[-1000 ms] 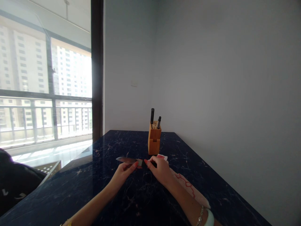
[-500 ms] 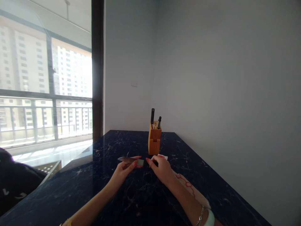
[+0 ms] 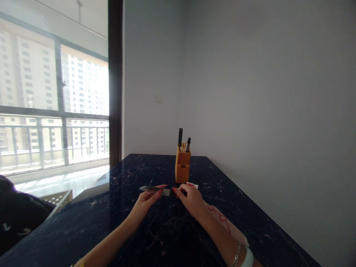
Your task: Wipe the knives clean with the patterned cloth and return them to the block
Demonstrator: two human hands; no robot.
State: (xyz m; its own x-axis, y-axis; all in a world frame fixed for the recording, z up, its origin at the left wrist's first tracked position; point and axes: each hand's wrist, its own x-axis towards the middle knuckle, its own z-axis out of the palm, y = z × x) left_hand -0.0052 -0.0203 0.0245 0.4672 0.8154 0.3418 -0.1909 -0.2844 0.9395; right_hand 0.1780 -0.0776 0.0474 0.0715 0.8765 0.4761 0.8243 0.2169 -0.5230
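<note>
A kitchen knife (image 3: pixel 166 192) lies sideways across my hands, its tip to the left. My left hand (image 3: pixel 146 202) is closed on the blade, with the thumb on the near face and fingers behind it. At the dark handle end, my right hand (image 3: pixel 191 198) is closed on the knife, its thumb and fingertips together; most of the handle is hidden by that hand. Just beyond my hands stands a wooden knife block (image 3: pixel 183 173), upright, with a black-handled knife (image 3: pixel 180 136) and another dark-and-silver handle (image 3: pixel 188 144) in its top.
A pale cloth with a red pattern (image 3: pixel 222 218) lies under and beside my right forearm on the dark marbled table (image 3: pixel 133 170). A wall (image 3: pixel 264 111) runs along the right side. At the lower left are a black item (image 3: pixel 19 215) and a perforated seat (image 3: pixel 62 198).
The knife's blade has turned slightly and catches the light differently. Both hands stay in nearly the same place, and the knife block has not moved.
</note>
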